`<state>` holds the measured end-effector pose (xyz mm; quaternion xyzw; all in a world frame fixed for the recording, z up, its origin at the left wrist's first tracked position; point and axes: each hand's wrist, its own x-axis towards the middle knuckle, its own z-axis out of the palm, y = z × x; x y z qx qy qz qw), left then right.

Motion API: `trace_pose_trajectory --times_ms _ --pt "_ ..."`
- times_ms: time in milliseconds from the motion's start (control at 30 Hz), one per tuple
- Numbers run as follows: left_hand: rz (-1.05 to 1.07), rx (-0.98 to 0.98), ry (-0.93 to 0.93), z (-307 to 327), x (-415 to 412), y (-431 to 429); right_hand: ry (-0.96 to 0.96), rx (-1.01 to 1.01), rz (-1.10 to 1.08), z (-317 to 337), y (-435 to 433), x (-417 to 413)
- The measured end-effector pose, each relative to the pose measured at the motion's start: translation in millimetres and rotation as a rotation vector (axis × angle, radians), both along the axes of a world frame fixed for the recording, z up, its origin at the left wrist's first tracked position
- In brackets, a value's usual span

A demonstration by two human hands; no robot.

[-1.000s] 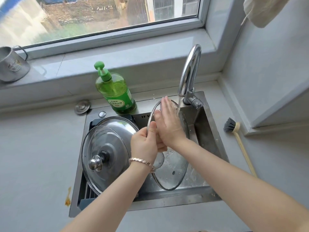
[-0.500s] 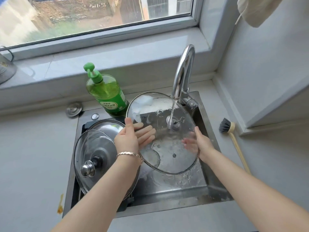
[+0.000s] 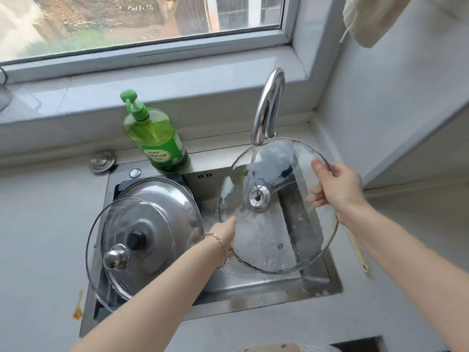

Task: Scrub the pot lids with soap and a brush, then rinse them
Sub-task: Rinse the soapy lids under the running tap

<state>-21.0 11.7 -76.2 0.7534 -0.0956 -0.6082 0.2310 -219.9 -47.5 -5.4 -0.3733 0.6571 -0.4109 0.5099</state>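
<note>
Already at lower left of the frame, two lids (image 3: 142, 240) lean stacked in the sink (image 3: 266, 295), a glass one over steel. At centre the left hand (image 3: 223, 237) cups the lower-left rim of the glass lid (image 3: 279, 224) (whether its fingers curl behind I cannot tell), held tilted under the faucet (image 3: 269, 107) stream. At right the right hand (image 3: 335, 189) pinches the rim, thumb on top. Wet glass looks slick, stiff and breakable; gripping the metal-banded rim with both hands seems safest.

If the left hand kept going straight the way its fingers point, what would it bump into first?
The left hand already reaches under the held glass lid, pointing up-right; probably the lid's underside first, though depth is unclear.
</note>
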Motion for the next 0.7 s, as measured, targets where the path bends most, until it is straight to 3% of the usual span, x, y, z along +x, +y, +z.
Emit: trace_pose_trajectory --times_ms 100,200,300,400,567,700 --pt "-0.017 -0.055 0.033 23 -13 -5 0.084 -0.09 0.07 17 6 2" --pt "0.103 -0.116 0.252 54 -19 -10 0.256 -0.212 0.18 25 17 10" --pt "0.192 -0.142 0.413 75 -14 -11 0.563 -0.371 0.365 20 33 21" --pt "0.147 -0.13 0.505 82 -6 -11 0.841 -0.606 0.572 7 48 31" --pt "0.208 -0.03 0.467 79 0 -10 0.881 -0.922 0.678 -20 61 40" --pt "0.306 -0.081 0.473 79 -3 3 0.925 -0.962 0.734 -38 72 33"
